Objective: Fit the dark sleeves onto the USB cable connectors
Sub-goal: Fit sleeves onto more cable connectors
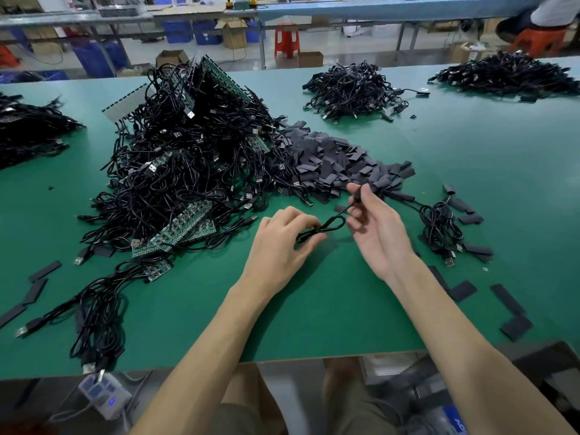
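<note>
While the left hand (282, 240) pinches the lower part of a looped USB cable (320, 230), the right hand (376, 224) pinches its upper end, the loop spanning between them

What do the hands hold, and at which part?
One black cable: the left hand pinches its folded loop, the right hand pinches its upper end.

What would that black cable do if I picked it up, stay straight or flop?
Probably flop: the black cable curls into a loop between the left hand and the right hand. It would likely snag too, since the cables in the big pile lie tangled together. It seems light, as fingertips alone hold it.
</note>
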